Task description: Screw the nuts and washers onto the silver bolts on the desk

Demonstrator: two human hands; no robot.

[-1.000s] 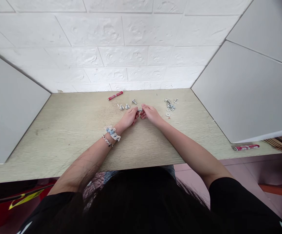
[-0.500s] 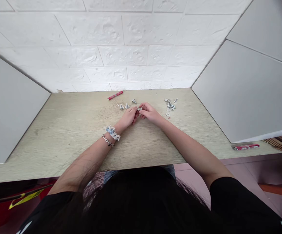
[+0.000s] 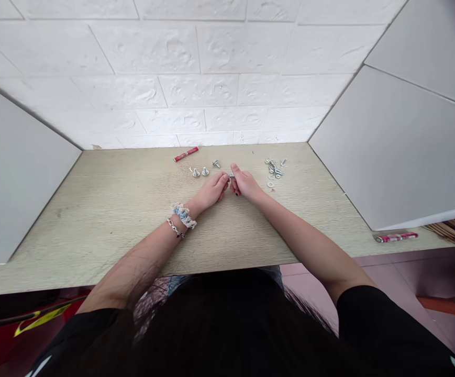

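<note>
Between the two hands, above the middle of the desk (image 3: 105,220), a small metal bolt (image 3: 231,176) is pinched at the fingertips. The left hand (image 3: 212,189) closes narrowly on it from one side; the right hand (image 3: 243,183) closes on it from the other, fingers curled. Whether a nut or washer already sits on the bolt is too small to tell. Judged from the grip, the step in hand is fitting or turning a small part on the bolt; the next move calls for a steady hold by one hand while the other twists.

Just beyond the bolt, toward the wall, lie three assembled bolts (image 3: 204,170). Right of the bolt lies a loose heap of washers and screws (image 3: 274,170). Beyond the assembled bolts lies a red tube (image 3: 185,154). A second red tube (image 3: 396,237) lies well apart, at the desk's right near edge. No container is in view; all parts lie directly on the desk.
</note>
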